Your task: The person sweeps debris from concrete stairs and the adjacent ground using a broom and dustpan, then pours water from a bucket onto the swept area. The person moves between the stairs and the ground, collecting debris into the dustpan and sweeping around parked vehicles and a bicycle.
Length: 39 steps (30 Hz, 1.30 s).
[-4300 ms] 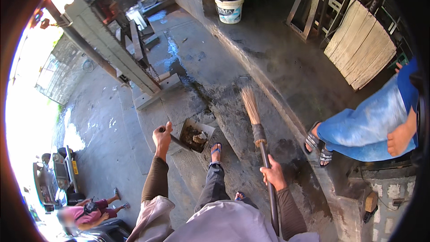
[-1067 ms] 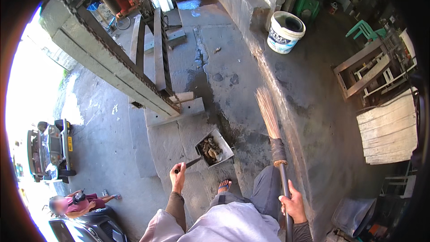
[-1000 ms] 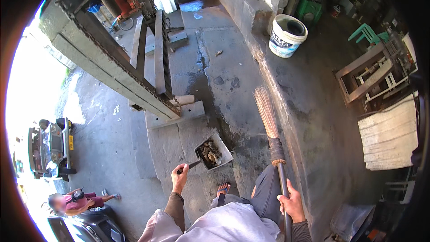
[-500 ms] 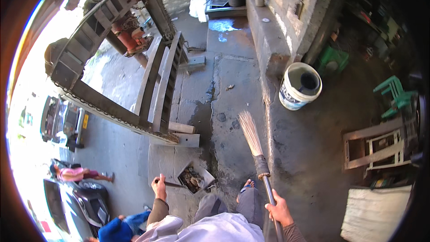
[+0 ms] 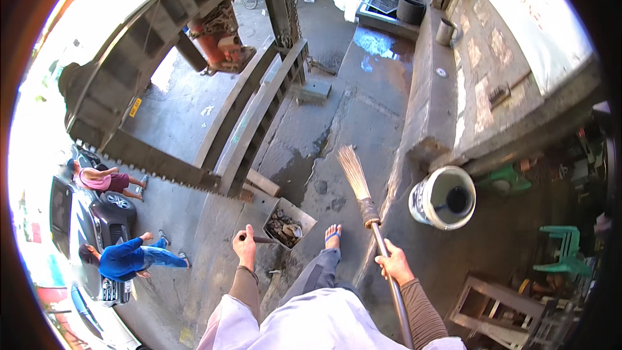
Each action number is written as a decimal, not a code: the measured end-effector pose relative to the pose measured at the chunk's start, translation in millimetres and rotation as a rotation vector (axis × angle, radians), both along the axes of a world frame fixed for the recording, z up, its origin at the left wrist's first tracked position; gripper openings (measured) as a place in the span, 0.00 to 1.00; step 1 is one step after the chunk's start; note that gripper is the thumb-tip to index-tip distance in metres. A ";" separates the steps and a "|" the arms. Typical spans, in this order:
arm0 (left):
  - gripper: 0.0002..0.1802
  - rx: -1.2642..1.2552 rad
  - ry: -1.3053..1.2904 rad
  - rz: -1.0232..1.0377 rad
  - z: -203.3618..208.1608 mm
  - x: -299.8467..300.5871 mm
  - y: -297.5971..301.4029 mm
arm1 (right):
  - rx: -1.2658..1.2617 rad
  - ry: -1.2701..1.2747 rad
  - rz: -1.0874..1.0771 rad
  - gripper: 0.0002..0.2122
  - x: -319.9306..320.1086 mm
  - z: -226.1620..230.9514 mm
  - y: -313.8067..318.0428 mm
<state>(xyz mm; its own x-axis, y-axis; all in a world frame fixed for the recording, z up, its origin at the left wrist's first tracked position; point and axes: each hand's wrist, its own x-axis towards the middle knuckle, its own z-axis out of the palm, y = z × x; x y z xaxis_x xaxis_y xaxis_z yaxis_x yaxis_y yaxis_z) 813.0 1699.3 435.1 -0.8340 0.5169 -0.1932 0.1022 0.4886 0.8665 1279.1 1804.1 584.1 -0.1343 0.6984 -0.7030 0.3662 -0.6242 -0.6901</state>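
Observation:
My left hand (image 5: 245,248) is closed round the thin dark handle of a dustpan (image 5: 310,221). The dustpan is a square, open metal pan, held low in front of me, and dark debris (image 5: 283,225) with a few pale scraps lies in it. In my right hand (image 5: 394,263) is the dark shaft of a stick broom (image 5: 370,210), gripped partway down. Its pale, stiff bristles point away from me, and the shaft runs back past my right forearm. Whether the bristle tips touch the floor I cannot tell. My sandalled foot (image 5: 332,236) stands between the dustpan and the broom.
A large steel press frame (image 5: 259,116) rises at the left. A white bucket (image 5: 424,201) stands right, beside a concrete ledge (image 5: 431,100). Farther right are a green plastic chair (image 5: 562,249) and a wooden frame (image 5: 495,304). Two people (image 5: 123,259) walk near parked cars at left.
My view has shifted forward and turned, bringing the press frame and wall nearer. Both hands keep their hold on dustpan and broom. The person in blue at left now shows in full.

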 end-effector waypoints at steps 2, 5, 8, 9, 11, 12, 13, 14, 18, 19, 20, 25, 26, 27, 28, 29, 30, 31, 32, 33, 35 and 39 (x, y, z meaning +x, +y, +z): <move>0.23 0.006 -0.046 0.017 -8.2 16.9 31.2 | -0.020 -0.030 0.036 0.35 6.3 -10.8 31.6; 0.22 -0.028 -0.039 0.034 -21.1 48.1 91.6 | -0.018 -0.112 -0.013 0.38 17.8 -33.3 98.7; 0.21 -0.072 -0.083 0.013 -34.8 76.5 147.0 | -0.013 -0.243 0.029 0.37 31.6 -62.2 161.6; 0.21 -0.081 -0.056 0.004 -40.5 83.5 166.4 | -0.009 -0.245 0.016 0.37 35.3 -73.5 182.0; 0.21 -0.110 -0.046 0.000 -53.3 99.7 202.3 | -0.037 -0.258 -0.010 0.37 42.7 -97.8 221.6; 0.21 -0.125 -0.033 0.006 -59.3 108.0 219.4 | -0.023 -0.256 0.010 0.37 47.2 -108.8 240.4; 0.21 -0.115 -0.027 0.007 -66.1 115.0 240.8 | -0.040 -0.242 0.020 0.37 51.4 -119.2 259.9; 0.21 -0.105 -0.046 0.006 -71.8 123.2 259.3 | -0.079 -0.262 0.017 0.37 56.8 -127.8 276.1; 0.21 -0.165 -0.020 -0.036 -88.0 149.8 325.9 | -0.072 -0.368 0.097 0.36 71.9 -158.2 336.4; 0.21 -0.150 0.015 -0.056 -91.7 154.1 341.6 | -0.043 -0.401 0.136 0.35 73.0 -166.5 346.1; 0.22 -0.178 0.009 -0.068 -95.1 157.8 357.4 | -0.023 -0.439 0.182 0.35 71.0 -175.3 352.0; 0.21 -0.221 0.125 -0.124 -116.8 176.1 431.9 | -0.112 -0.513 0.530 0.32 29.9 -216.7 315.6; 0.21 -0.267 0.135 -0.145 -120.8 180.1 443.6 | -0.142 -0.515 0.584 0.33 18.8 -220.5 301.0; 0.21 -0.244 0.162 -0.156 -124.1 184.3 453.5 | -0.047 -0.512 0.645 0.34 13.0 -214.4 282.5; 0.22 -0.277 0.158 -0.157 -127.3 187.8 461.6 | -0.130 -0.428 0.630 0.35 9.3 -205.5 268.5; 0.22 -0.314 0.149 -0.162 -128.9 189.7 467.1 | -0.068 -0.418 0.641 0.36 8.5 -191.4 257.2; 0.22 -0.301 0.158 -0.163 -130.2 191.2 471.2 | -0.208 -0.292 0.476 0.37 13.9 -174.0 252.6; 0.21 -0.315 0.154 -0.172 -130.6 190.6 473.4 | -0.271 -0.180 0.381 0.36 22.2 -149.9 246.0; 0.21 -0.321 0.163 -0.175 -130.2 189.6 473.8 | -0.327 -0.076 0.260 0.36 32.6 -127.5 247.0; 0.21 -0.329 0.209 -0.186 -130.2 187.2 473.5 | -0.393 -0.092 0.234 0.35 37.1 -109.6 248.6; 0.21 -0.313 0.154 -0.204 -129.7 182.0 471.3 | -0.423 -0.090 0.192 0.35 49.7 -92.6 266.6; 0.21 -0.326 0.144 -0.222 -129.2 178.6 466.5 | -0.231 -0.191 0.176 0.36 44.3 -137.3 310.4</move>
